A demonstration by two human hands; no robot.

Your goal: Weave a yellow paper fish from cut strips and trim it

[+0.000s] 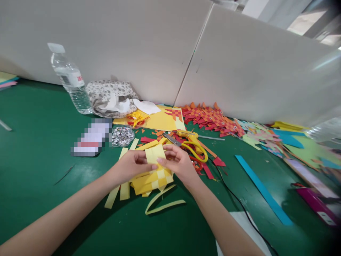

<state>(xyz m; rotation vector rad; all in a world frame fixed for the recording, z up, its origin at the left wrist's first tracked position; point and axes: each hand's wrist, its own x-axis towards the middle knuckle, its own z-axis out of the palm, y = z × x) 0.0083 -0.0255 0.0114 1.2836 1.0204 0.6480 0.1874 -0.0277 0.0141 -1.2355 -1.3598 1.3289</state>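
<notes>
Fingers [160, 161] of both hands pinching yellow woven paper piece [156, 170], held just above green surface [39, 160]. Left hand [131, 165] grips left edge, thumb on top. Right hand [178, 160] grips pale strip [154, 153] at top. Loose yellow strips [121, 190] fan out beneath, curled strip [162, 202] nearer. Yellow scissors [191, 142] just beyond right hand. Water bottle [70, 81] far left by wall, dish of googly eyes [122, 136] near it. Orange-red woven fish pile [210, 119] well behind, blue strip [263, 190] off right.

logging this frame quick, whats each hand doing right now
Left hand: shut on the woven yellow paper strips, pinching their left side.
Right hand: shut on the same strips, pinching the top flap.
</notes>
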